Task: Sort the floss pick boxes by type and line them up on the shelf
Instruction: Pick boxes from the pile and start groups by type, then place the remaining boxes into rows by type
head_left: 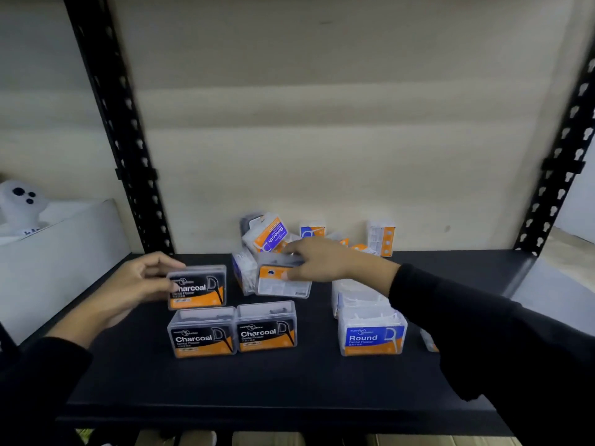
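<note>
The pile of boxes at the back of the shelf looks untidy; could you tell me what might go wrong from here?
1. The right hand grips a box within the pile; pulling it could topple the tilted Smooth box.
2. The left hand holds a Charcoal box behind two Charcoal boxes; careless placement could nudge them.

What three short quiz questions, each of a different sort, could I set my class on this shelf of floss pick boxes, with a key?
1. True or false: the left hand holds a Charcoal box behind the front row.
2. How many Charcoal boxes stand side by side at the front of the shelf?
3. Multiple choice: the right hand rests on (A) the Round box, (B) a box showing its back label, (C) the Smooth box.

Key: 1 true. 2 two. 3 B.
</note>
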